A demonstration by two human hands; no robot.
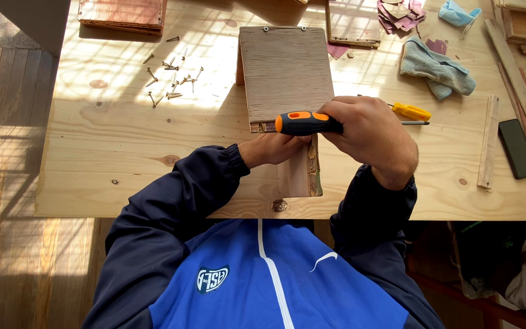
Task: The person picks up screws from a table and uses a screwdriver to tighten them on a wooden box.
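Two hands meet at the near edge of the wooden box (284,73) on the pale workbench (92,152). My right hand (369,137) is closed tight around the black and orange screwdriver (305,123), whose handle lies level and points left across the box's front edge. My left hand (273,148) sits just under that handle, fingers curled against the box's lower panel (296,173); how firmly it grips I cannot tell. Loose screws (171,76) lie scattered to the left, well apart. A yellow-handled tool (411,112) rests just beyond my right hand, and a grey cloth (436,70) lies farther back.
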